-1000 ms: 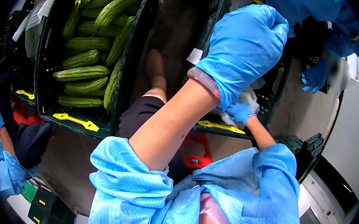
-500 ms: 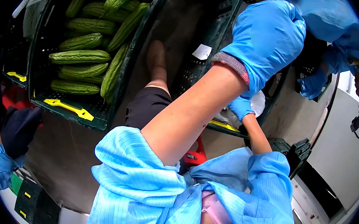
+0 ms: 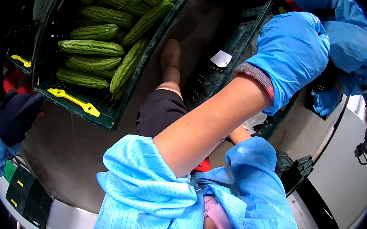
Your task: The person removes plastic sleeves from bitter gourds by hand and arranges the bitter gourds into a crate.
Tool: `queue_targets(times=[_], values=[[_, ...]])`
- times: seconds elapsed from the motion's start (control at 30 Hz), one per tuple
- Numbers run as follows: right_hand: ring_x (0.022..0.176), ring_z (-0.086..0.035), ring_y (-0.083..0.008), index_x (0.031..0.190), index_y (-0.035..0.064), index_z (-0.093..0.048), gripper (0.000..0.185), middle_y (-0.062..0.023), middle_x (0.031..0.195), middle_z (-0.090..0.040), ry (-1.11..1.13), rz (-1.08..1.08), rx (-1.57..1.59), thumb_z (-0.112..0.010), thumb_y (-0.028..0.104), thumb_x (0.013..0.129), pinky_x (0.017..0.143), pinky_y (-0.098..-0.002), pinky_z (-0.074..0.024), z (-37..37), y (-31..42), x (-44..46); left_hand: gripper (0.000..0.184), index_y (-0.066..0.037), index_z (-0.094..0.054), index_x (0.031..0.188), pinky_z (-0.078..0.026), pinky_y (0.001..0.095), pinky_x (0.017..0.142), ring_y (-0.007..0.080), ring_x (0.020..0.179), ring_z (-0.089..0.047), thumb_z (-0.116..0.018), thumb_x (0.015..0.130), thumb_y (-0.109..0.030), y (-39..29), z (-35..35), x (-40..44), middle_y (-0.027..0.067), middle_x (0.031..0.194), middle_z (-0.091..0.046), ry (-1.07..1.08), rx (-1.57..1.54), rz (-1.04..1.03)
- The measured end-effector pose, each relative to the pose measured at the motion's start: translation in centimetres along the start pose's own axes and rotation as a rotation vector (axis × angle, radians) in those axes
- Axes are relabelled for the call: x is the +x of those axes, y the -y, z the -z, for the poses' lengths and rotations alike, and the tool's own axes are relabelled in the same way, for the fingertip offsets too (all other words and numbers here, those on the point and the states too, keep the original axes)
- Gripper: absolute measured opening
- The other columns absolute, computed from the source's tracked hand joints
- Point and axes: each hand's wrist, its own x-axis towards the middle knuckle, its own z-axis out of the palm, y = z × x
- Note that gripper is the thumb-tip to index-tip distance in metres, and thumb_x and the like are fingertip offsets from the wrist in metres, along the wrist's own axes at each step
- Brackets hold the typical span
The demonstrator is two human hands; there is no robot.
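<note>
Left hand (image 3: 294,59) over dark crate (image 3: 233,40), green gourds (image 3: 89,47) in neighbouring crate (image 3: 154,51)

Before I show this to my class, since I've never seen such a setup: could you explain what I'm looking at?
There is no robot here. One camera, worn on a person's head, looks forward and down; the view is round with black corners. The big blue glove covers that person's left hand, stretched across a dark crate. Its fingers are turned away, so I cannot tell whether it holds anything. The right hand is hidden behind the left forearm. Long green gourds lie in another crate at the picture's upper left. The co-worker's hand at far right is also gloved in blue.
</note>
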Motion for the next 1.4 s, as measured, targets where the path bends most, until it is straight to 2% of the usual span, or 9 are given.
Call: queue_targets(times=[0.3,0.4,0.63,0.83,0.93,1.07,1.17,1.33,1.4], values=[[0.085,-0.067,-0.0304,0.102,0.0097,-0.067,0.022,-0.0131,0.096,-0.069,-0.054,-0.034,0.103,-0.062,0.019,0.083,0.075,-0.0421,-0.0507,-0.7,0.9,1.3,0.023,-0.002,-0.070,0.086,-0.055,0.0380,0.071,0.0309,0.072,-0.066,-0.058,0.088,-0.022,-0.1,-0.1,0.6,0.0179,0.080,-0.068,-0.052,-0.032,-0.085],[0.086,-0.067,-0.0295,0.100,0.0084,-0.068,0.019,-0.0129,0.095,-0.069,-0.105,-0.043,0.214,-0.062,0.017,0.083,0.076,-0.0412,-0.0508,0.1,0.3,1.9,0.019,-0.006,-0.070,0.092,-0.055,0.0363,0.072,0.0282,0.076,-0.067,-0.057,0.089,-0.020,-1.7,1.5,0.0,0.0135,0.083,-0.069,-0.064,0.187,-0.094],[0.089,-0.067,-0.0214,0.099,0.0038,-0.070,0.016,-0.0097,0.095,-0.071,-0.414,-0.061,1.086,-0.063,0.006,0.085,0.081,-0.0322,-0.0509,1.5,-5.0,-4.0,0.020,-0.006,-0.068,0.100,-0.053,0.0316,0.071,0.0217,0.076,-0.065,-0.056,0.091,-0.020,-2.3,3.7,-0.1,0.0098,0.083,-0.068,0.012,0.252,-0.221],[0.097,-0.062,-0.0154,0.094,-0.0011,-0.070,0.013,-0.0070,0.103,-0.068,-0.646,-0.302,1.411,-0.059,0.001,0.088,0.089,-0.0286,-0.0469,6.0,-6.7,-13.3,0.023,-0.007,-0.066,0.107,-0.052,0.0276,0.071,0.0162,0.076,-0.064,-0.055,0.093,-0.021,-0.7,2.7,1.1,0.0066,0.083,-0.068,0.161,0.271,-0.353],[0.098,-0.061,-0.0153,0.097,-0.0011,-0.069,0.014,-0.0074,0.104,-0.068,-0.774,-0.317,1.420,-0.057,0.001,0.089,0.091,-0.0283,-0.0461,6.1,-7.1,-16.7,0.017,-0.009,-0.070,0.094,-0.056,0.0378,0.073,0.0281,0.081,-0.068,-0.056,0.088,-0.017,2.2,0.8,2.2,0.0113,0.087,-0.069,-0.080,1.020,-0.792],[0.106,-0.060,-0.0184,0.103,-0.0015,-0.065,0.018,-0.0106,0.111,-0.066,-0.866,-0.344,1.497,-0.053,0.001,0.091,0.098,-0.0308,-0.0438,7.5,-6.1,-20.1,0.020,-0.012,-0.071,0.095,-0.056,0.0386,0.074,0.0288,0.082,-0.067,-0.056,0.088,-0.023,2.7,-0.1,1.5,0.0103,0.088,-0.069,-0.021,0.947,-0.707],[0.113,-0.058,-0.0230,0.108,-0.0027,-0.062,0.022,-0.0146,0.118,-0.063,-0.964,-0.326,1.526,-0.049,0.000,0.092,0.103,-0.0347,-0.0418,7.7,-5.6,-21.8,0.029,-0.005,-0.072,0.094,-0.054,0.0331,0.074,0.0222,0.075,-0.069,-0.064,0.088,-0.032,1.6,-0.3,-0.2,0.0112,0.080,-0.070,0.120,0.514,-0.161],[0.118,-0.056,-0.0269,0.111,-0.0037,-0.061,0.024,-0.0187,0.121,-0.061,-1.097,-0.338,1.471,-0.046,0.002,0.093,0.107,-0.0397,-0.0391,9.9,-4.9,-23.7,0.030,-0.010,-0.071,0.100,-0.052,0.0390,0.081,0.0334,0.087,-0.066,-0.057,0.088,-0.034,2.0,-1.7,-1.7,0.0149,0.094,-0.069,0.249,0.804,-0.192],[0.121,-0.053,-0.0293,0.112,-0.0044,-0.060,0.026,-0.0219,0.126,-0.058,-1.111,-0.304,1.413,-0.044,0.005,0.093,0.108,-0.0420,-0.0381,10.9,-5.0,-24.4,0.030,-0.010,-0.072,0.098,-0.052,0.0412,0.080,0.0355,0.088,-0.066,-0.063,0.083,-0.034,3.1,-2.7,-2.3,0.0178,0.091,-0.069,0.461,0.943,-0.172]])
